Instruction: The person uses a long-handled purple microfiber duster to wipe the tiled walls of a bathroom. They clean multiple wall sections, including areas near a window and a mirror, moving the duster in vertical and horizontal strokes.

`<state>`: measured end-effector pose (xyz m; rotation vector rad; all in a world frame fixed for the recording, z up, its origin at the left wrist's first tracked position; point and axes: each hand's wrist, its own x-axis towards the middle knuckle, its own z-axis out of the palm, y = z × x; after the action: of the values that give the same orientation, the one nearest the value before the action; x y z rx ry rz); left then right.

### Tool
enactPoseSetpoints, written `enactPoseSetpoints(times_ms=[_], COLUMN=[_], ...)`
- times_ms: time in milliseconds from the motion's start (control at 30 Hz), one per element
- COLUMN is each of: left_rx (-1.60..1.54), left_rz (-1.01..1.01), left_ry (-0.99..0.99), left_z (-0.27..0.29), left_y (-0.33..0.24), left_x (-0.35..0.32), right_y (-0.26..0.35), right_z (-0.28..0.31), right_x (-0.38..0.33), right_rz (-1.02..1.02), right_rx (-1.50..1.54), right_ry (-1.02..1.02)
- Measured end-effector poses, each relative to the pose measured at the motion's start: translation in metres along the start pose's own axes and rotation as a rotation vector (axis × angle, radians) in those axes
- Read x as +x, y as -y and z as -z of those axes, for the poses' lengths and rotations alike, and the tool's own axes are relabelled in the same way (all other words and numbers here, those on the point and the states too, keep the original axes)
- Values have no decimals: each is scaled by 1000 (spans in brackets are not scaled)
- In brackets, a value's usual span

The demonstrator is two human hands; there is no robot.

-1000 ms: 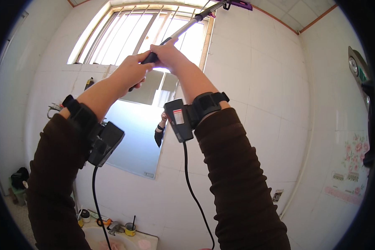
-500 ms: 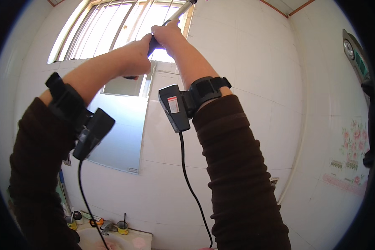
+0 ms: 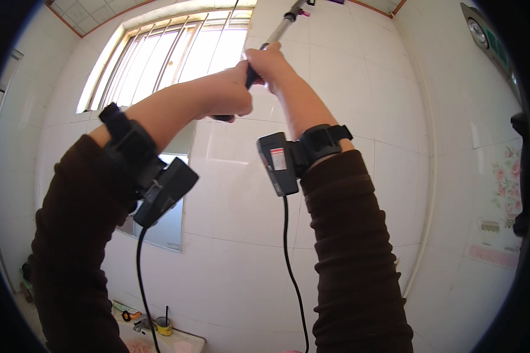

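Observation:
Both my arms reach up in front of the tiled wall, gripping a long silver pole with a black handle. My left hand is closed round the lower part of the handle, and a black end pokes out beneath it. Just above, my right hand wraps the upper part of the grip. The pole slants up and to the right. Near the top edge a small pink piece shows on it, with a purple part beyond; most of that far end is cut off.
A barred window is at upper left, with a mirror below, partly behind my left arm. Lower left, a yellow cup and a tap stand on the sink. A lamp fixture is at upper right. Cables hang from devices strapped to my wrists.
The view has shifted, and my hands and the pole now appear further right and slightly lower. More of the pole's upper part shows, with the purple part at the top edge.

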<state>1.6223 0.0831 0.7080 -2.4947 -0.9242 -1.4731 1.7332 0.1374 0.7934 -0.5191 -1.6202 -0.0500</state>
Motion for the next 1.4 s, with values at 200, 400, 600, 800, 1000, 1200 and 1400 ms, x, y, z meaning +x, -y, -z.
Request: enactPoseSetpoints(times_ms=[200,400,600,800,1000,1200,1400], left_rx=[-59,-46,-77,-113,-35,-36,-57], left_rz=[-59,-173,-199,-43,30,-42,-22], left_ry=[-49,-256,-287,-365,-318,-313,-226], left_z=[-58,-73,-40,6,25,10,-41], left_y=[-23,2,45,87,107,91,32], left_x=[16,21,13,-25,-44,-57,-34], right_y=[-19,-29,-30,-19,-14,-16,-25], right_z=[69,62,17,-74,-107,-102,-17], right_x=[-19,-23,-2,8,4,-15,-23], right_rz=[-73,-42,27,35,62,89,64], right_rx=[10,68,95,-17,70,86,113], right_ry=[-33,-13,28,111,282,210,244])
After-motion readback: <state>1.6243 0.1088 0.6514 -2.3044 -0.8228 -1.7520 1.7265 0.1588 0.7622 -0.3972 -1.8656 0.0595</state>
